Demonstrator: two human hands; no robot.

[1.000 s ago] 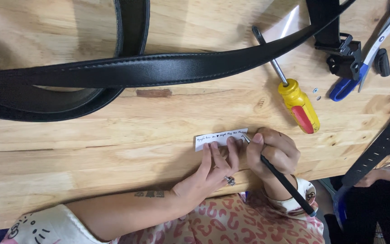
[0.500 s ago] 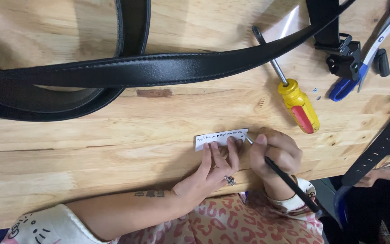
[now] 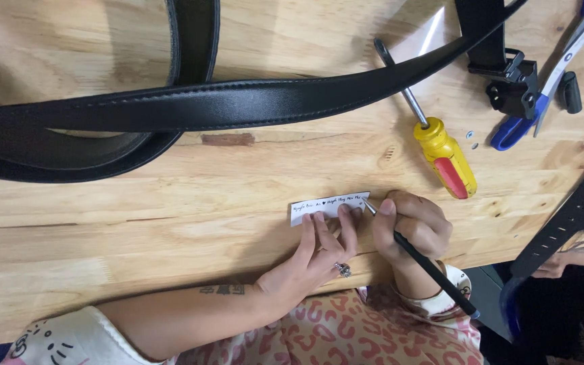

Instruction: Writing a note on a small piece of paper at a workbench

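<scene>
A small white paper strip with handwriting lies on the wooden table near its front edge. My left hand rests flat beside it, fingertips pressing the strip's lower edge; a ring is on one finger. My right hand grips a black pen, its tip touching the strip's right end. A long black leather belt curves across the table above my hands.
A screwdriver with a yellow and red handle lies right of centre. A black belt buckle and blue-handled scissors sit at the top right. A perforated black strap hangs off the right edge, where another person's hand shows.
The pen tip has edged slightly along the strip's right end. My left hand keeps holding the paper in place.
</scene>
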